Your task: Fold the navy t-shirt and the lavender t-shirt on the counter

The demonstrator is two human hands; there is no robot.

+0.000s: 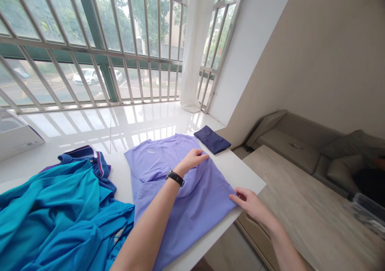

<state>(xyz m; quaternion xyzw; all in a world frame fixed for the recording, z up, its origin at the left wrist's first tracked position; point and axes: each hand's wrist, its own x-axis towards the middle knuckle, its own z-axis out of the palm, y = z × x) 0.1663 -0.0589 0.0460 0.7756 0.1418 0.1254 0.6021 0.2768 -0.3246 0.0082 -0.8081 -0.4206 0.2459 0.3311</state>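
A lilac shirt (168,182) lies spread on the white table (243,170), one side folded over. My left hand (192,160), a black watch on its wrist, lies on the folded edge with fingers curled and pinching the cloth. At the shirt's lower right corner, by the table's edge, my right hand (249,202) pinches the hem.
A heap of teal and blue garments (57,214) covers the table's left. A folded navy cloth (212,139) lies at the far right corner. A white box (15,136) stands far left. Beyond the table's edge are a grey sofa (300,146) and wooden floor.
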